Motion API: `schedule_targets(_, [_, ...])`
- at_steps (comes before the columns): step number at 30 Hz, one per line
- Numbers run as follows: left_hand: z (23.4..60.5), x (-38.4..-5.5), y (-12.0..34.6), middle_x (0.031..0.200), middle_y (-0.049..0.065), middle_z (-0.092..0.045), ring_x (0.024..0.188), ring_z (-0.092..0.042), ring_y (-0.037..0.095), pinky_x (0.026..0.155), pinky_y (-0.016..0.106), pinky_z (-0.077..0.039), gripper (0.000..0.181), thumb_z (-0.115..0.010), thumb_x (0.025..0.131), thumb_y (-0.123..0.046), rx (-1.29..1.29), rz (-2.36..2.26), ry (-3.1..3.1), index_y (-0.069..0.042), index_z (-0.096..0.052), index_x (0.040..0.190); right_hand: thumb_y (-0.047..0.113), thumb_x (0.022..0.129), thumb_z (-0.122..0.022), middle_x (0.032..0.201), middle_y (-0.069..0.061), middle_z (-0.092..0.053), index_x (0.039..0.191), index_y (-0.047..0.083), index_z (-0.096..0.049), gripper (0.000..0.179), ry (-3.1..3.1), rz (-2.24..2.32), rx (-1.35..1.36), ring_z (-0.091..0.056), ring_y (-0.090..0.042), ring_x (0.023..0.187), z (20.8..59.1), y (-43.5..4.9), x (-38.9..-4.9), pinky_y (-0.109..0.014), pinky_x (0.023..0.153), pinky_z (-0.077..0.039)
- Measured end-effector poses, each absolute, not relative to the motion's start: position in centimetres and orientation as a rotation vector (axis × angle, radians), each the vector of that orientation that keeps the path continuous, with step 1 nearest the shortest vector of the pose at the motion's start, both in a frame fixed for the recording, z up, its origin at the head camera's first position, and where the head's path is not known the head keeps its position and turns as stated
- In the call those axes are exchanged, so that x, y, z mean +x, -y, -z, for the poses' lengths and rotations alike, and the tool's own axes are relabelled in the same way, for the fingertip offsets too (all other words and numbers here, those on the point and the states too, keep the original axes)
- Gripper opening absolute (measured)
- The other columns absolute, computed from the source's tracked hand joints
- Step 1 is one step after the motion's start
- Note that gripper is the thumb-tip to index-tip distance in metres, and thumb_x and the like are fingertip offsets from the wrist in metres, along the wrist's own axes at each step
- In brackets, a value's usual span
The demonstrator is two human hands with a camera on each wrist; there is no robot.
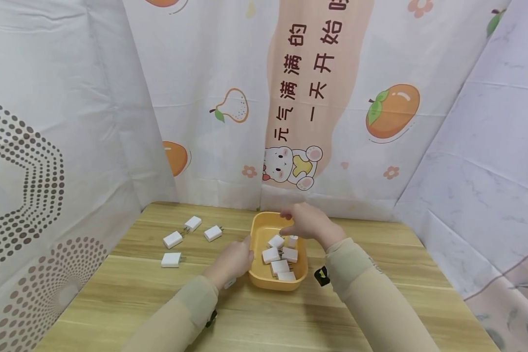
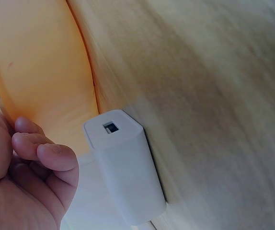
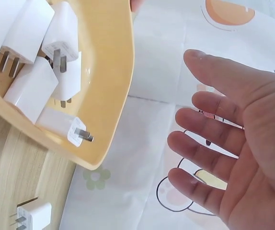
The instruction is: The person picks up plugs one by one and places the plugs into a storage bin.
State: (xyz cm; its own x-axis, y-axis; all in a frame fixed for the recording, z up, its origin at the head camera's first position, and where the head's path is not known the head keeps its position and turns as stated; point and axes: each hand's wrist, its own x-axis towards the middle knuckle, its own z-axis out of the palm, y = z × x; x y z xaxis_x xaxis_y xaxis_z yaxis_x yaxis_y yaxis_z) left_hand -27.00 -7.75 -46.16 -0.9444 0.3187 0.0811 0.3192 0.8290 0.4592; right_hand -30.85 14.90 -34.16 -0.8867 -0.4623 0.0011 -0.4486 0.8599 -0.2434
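A yellow plastic basket (image 1: 257,278) holds several white charger plugs (image 1: 279,267), some with metal prongs (image 3: 57,61) showing. My left hand (image 1: 233,261) grips the basket's left rim, its fingers (image 2: 56,157) curled against the outer wall. Right beside that hand, a white charger plug (image 2: 123,167) lies on the table with its USB port visible. Over the far right side of the basket is my right hand (image 1: 310,222). Its fingers (image 3: 204,148) are spread and loosely bent, and nothing is between them and the thumb.
More charger plugs (image 1: 172,239) lie scattered on the wooden table (image 1: 361,303) to the left of the basket. A small black tag (image 1: 322,275) shows near the right wrist. Patterned curtains (image 1: 220,161) hang behind the table and at both sides.
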Motion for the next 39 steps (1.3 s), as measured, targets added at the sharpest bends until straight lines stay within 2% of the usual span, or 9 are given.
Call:
schedule_targets(10, [46.2, -27.1, 7.8, 0.118, 0.025, -0.068, 0.071, -0.060, 0.016, 0.066, 0.033, -0.053, 0.055, -0.055, 0.104, -0.016, -0.513, 0.756, 3.013, 0.011, -0.039, 0.149, 0.040, 0.090, -0.077, 0.119, -0.009, -0.070, 0.124, 0.009, -0.070, 0.047, -3.050, 0.494, -0.672, -0.065, -0.027, 0.109, 34.3, -16.8, -32.1, -0.048, 0.094, -0.052])
schedule_targets(18, [46.2, -27.1, 7.7, 0.115, 0.023, -0.068, 0.063, -0.057, 0.013, 0.060, 0.029, -0.051, 0.056, -0.055, 0.104, -0.017, -0.497, 0.756, 3.029, 0.010, -0.038, 0.151, 0.042, 0.093, -0.072, 0.124, -0.015, -0.067, 0.128, 0.007, -0.068, 0.050, -3.145, 0.629, -0.484, -0.063, -0.034, 0.113, 35.2, -19.7, -33.5, -0.054, 0.096, -0.049])
schedule_targets(26, [46.2, -27.1, 7.7, 0.112, 0.020, -0.069, 0.062, -0.057, 0.013, 0.060, 0.028, -0.050, 0.057, -0.054, 0.105, -0.018, -0.490, 0.759, 3.042, 0.009, -0.036, 0.152, 0.045, 0.095, -0.066, 0.132, -0.021, -0.063, 0.135, 0.001, -0.061, 0.059, -3.172, 0.715, -0.227, -0.058, -0.039, 0.121, 37.7, -23.2, -34.2, -0.057, 0.101, -0.045])
schedule_targets(34, [46.3, -27.2, 7.7, 0.117, 0.023, -0.068, 0.072, -0.060, 0.015, 0.069, 0.032, -0.054, 0.056, -0.054, 0.104, -0.016, -0.522, 0.734, 3.026, 0.010, -0.037, 0.151, 0.043, 0.095, -0.068, 0.138, -0.030, -0.055, 0.140, -0.008, -0.051, 0.070, -3.025, 0.682, -0.063, -0.052, -0.049, 0.126, 40.4, -25.9, -34.0, -0.062, 0.102, -0.042])
schedule_targets(39, [46.4, -27.1, 7.7, 0.107, 0.020, -0.070, 0.063, -0.058, 0.013, 0.060, 0.028, -0.051, 0.056, -0.053, 0.105, -0.016, -0.522, 0.759, 3.027, 0.011, -0.036, 0.151, 0.048, 0.094, -0.067, 0.134, -0.032, -0.057, 0.137, -0.010, -0.053, 0.074, -3.009, 0.603, -0.040, -0.053, -0.051, 0.123, 42.8, -26.7, -34.2, -0.063, 0.099, -0.044])
